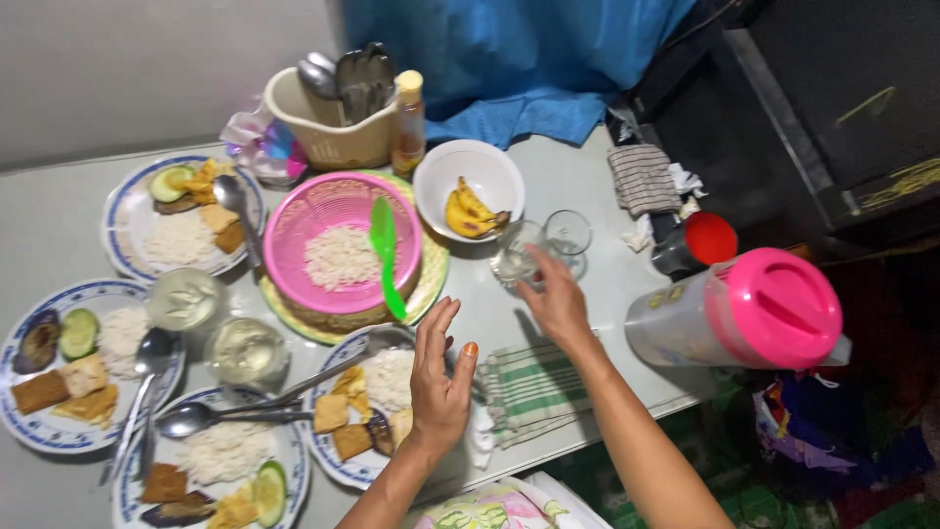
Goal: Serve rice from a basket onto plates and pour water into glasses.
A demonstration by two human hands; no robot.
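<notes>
Both bare forearms reach forward from the lower edge, the left hand (pixel 438 377) held flat and open, palm down, its fingers (pixel 434 328) straight and close together with the thumb spread aside, while the right hand (pixel 554 299) stretches farther out, its fingers (pixel 529 263) curled in a grasp.

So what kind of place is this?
Probably a home dining table set for a meal: plates of rice, a pink rice basket and a cutlery holder. The right hand grips a glass.
</notes>
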